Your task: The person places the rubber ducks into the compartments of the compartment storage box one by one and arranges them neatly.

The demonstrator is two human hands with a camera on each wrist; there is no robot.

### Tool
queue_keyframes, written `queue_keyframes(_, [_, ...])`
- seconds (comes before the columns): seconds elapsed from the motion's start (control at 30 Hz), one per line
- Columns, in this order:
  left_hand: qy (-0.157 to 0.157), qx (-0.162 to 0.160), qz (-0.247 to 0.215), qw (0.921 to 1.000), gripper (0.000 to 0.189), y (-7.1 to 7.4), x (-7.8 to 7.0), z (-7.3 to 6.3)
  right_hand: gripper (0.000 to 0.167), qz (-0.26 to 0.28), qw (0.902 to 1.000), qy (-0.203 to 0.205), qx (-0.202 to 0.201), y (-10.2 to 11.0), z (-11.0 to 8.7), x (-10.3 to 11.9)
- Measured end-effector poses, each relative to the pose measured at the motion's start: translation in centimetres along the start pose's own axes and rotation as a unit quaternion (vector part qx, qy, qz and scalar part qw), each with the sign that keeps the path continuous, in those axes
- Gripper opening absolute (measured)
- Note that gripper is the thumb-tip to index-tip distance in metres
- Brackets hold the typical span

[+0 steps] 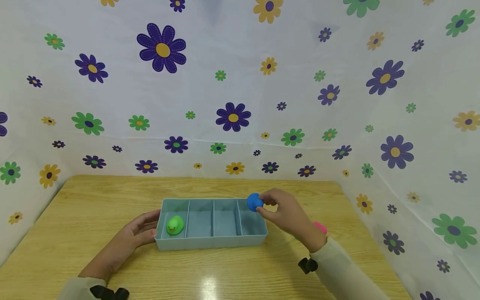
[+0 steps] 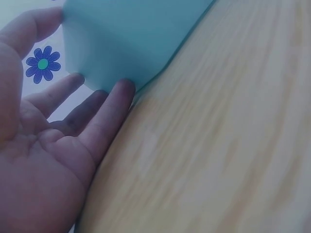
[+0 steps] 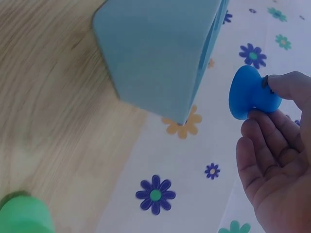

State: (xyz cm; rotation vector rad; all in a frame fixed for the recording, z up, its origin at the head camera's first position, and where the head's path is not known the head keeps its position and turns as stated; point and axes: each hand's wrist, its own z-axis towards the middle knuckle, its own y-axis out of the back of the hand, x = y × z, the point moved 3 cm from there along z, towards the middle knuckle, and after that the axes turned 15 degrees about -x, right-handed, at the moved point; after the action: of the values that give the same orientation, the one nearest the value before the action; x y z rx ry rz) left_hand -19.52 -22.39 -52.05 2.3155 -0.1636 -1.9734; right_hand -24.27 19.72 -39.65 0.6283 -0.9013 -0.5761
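My right hand (image 1: 285, 212) pinches a blue rubber duck (image 1: 255, 202) between thumb and fingertips, above the rightmost compartment of a pale blue four-part box (image 1: 211, 242). In the right wrist view the blue duck (image 3: 248, 94) is held beside the box's end wall (image 3: 155, 53), apart from it. My left hand (image 1: 136, 233) touches the left end of the box with its thumb and extended fingers; the left wrist view shows the fingertips against the box wall (image 2: 126, 43). A green rubber duck (image 1: 175, 225) with an orange beak sits in the leftmost compartment.
A pink object (image 1: 320, 227) lies on the wooden table (image 1: 210, 266) to the right, partly hidden by my right forearm. Close to it is a green object (image 3: 24, 216), mostly covered in the head view. Flower-printed cloth (image 1: 202, 96) stands behind the table and at its sides.
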Motion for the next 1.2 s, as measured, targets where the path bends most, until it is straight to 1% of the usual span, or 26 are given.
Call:
queue_keyframes(0.17, [0.001, 0.000, 0.001, 1.0000, 0.071, 0.0, -0.1, 0.0, 0.020, 0.017, 0.9997, 0.008, 0.014, -0.7, 0.2, 1.7])
queue_keyframes(0.47, [0.003, 0.001, 0.008, 1.0000, 0.071, 0.0, -0.2, 0.1, 0.020, 0.053, 0.9976, 0.024, 0.039, -3.0, 0.4, 4.1])
queue_keyframes(0.6, [0.002, 0.000, 0.009, 1.0000, 0.071, 0.2, -0.1, 0.1, 0.019, 0.049, 0.9971, 0.044, 0.039, -4.1, 0.7, 5.3])
queue_keyframes(0.7, [0.002, -0.002, 0.009, 1.0000, 0.072, 0.3, 0.0, 0.1, 0.019, 0.040, 0.9971, 0.049, 0.042, -5.1, 1.1, 6.3])
queue_keyframes(0.83, [-0.001, -0.002, 0.007, 1.0000, 0.071, 0.3, 0.0, 0.0, 0.021, 0.032, 0.9969, 0.042, 0.058, -6.5, 1.5, 7.4])
queue_keyframes(1.0, [-0.002, -0.001, 0.006, 1.0000, 0.072, 0.2, -0.1, -0.2, 0.022, 0.009, 0.9960, 0.048, 0.076, -8.1, 1.6, 8.4])
queue_keyframes(1.2, [-0.001, 0.002, 0.004, 1.0000, 0.071, 0.1, -0.2, -0.1, 0.023, 0.008, 0.9941, 0.016, 0.107, -9.8, 1.5, 8.6])
